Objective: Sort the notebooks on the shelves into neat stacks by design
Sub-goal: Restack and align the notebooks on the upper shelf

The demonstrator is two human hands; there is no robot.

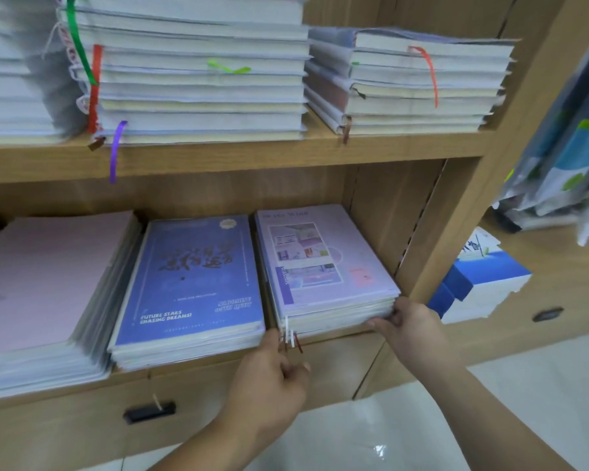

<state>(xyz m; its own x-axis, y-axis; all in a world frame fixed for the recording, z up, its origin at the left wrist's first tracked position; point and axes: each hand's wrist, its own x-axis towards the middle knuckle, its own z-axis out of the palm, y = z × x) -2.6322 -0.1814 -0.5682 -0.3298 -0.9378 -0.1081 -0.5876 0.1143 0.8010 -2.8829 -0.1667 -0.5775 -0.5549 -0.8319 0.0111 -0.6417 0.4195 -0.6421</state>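
Clamped on the front right corner of the lilac stack (pixel 323 263), the right hand (pixel 410 322) has its thumb along the near edge and its fingers curled against the side of the pile. The left hand (pixel 276 372) sits at the front left corner with its fingers curled, right by the ribbons (pixel 291 336) that hang from the books. Its fingertips are hidden behind the hand, so it cannot be told whether it grips the pile, pinches a ribbon or only touches. Both hands thus bracket the near short edge, and the whole stack lies away from them: its long axis runs from the hands straight back into the lower shelf (pixel 340 335). A push would likely travel along that axis toward the back, and a pull would bring the pile out toward the person. Neither hand is clearly nearer, as each has its own corner. Sideways room looks tight: the side panel (pixel 381 226) stands just beside the pile on the right, and on the left only a narrow gap parts it from the blue stack (pixel 191 277). Beyond that lies the pink stack (pixel 41 277), larger and a little fanned at its edge. Lilac, blue and pink each lie in a pile of their own, so this looks like squaring up, not moving books between piles.
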